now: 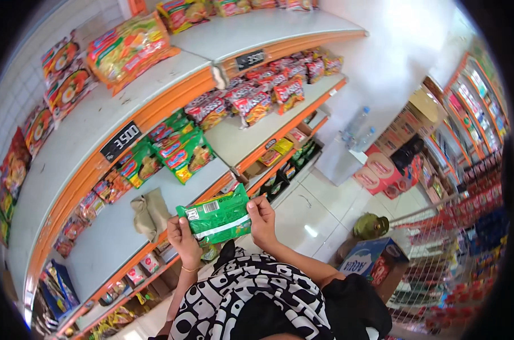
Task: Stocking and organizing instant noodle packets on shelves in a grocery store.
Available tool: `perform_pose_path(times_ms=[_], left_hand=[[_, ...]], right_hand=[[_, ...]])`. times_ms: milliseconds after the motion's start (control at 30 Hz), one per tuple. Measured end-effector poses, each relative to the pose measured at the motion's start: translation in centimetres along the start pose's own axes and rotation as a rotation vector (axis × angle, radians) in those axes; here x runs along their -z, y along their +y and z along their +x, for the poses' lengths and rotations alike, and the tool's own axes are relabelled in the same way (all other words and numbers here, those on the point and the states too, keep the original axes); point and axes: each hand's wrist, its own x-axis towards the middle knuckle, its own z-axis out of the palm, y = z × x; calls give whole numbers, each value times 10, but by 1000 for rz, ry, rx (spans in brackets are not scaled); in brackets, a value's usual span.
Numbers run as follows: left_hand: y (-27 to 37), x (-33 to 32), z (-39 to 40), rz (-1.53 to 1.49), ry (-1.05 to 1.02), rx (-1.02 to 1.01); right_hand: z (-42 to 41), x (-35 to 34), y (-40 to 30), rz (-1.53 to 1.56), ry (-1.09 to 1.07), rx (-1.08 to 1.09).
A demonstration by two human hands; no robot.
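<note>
A green instant noodle packet, its back with a barcode and a white seam facing up, is stretched between my two hands. My left hand pinches one end, thumb on top. The other end is gripped by my right hand, also with the thumb on top. Just beyond, on the middle shelf, stand similar green noodle packets. A crumpled beige cloth lies near that shelf's front edge, close to my left hand.
Orange-edged shelves with price tags run along the left, holding red noodle packets and a large noodle bag. Plastic bottles stand by a white pillar. A blue carton and a wire rack are at the right.
</note>
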Motion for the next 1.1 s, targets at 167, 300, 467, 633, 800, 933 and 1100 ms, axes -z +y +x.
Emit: perform_pose_path(times_ms=[167,300,467,633,800,933,1100], left_hand=[[7,2,6,52,18,9],[0,-4,4,-73,40,102],[-6,-13,7,-16,-20,348],[15,-34,1,-151,-139,371],[31,-68,-1,-694,-178,570],[9,-57,3,-716,-3,720],[0,-59,6,-751,90,744]], right_hand=[[19,-7,-4,145,-120,-84],[32,-9,-18,373,-199,-312],[55,-8,-23,457,-209,-349],[73,-16,-35,-17,-344,-6],[65,-36,-18,-466,-638,446],[48,-34,-11,-770,-866,559],[52,-28,-11,-802,-1023,701]])
